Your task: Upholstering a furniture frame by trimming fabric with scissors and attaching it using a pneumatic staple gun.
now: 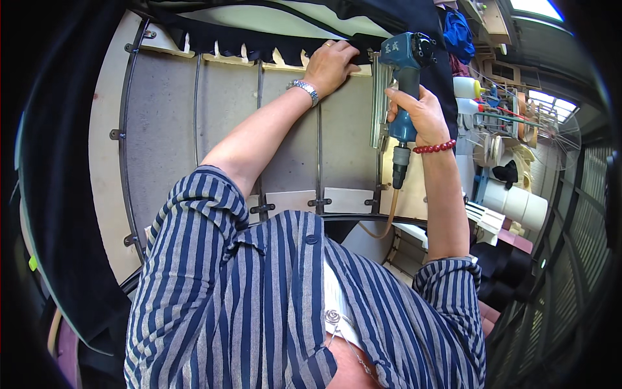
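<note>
My right hand [426,118] is wrapped round the grip of a blue pneumatic staple gun [398,50]. A long metal staple magazine runs alongside the grip, and an air hose [394,207] leaves its lower end. The gun's nose is at the far edge of a wooden frame [291,67], where black fabric [220,40] is folded over in notched flaps. Just left of the nose, my left hand [328,66] presses and holds the fabric on that edge with bent fingers. Its fingertips are partly lost against the black cloth.
Grey sheeting [223,110] spans the frame, crossed by curved metal springs [319,142] fixed with small clips. More black fabric [61,194] drapes at the left. Bottles [465,87], a fan [560,133] and white rolls [515,201] stand at the right.
</note>
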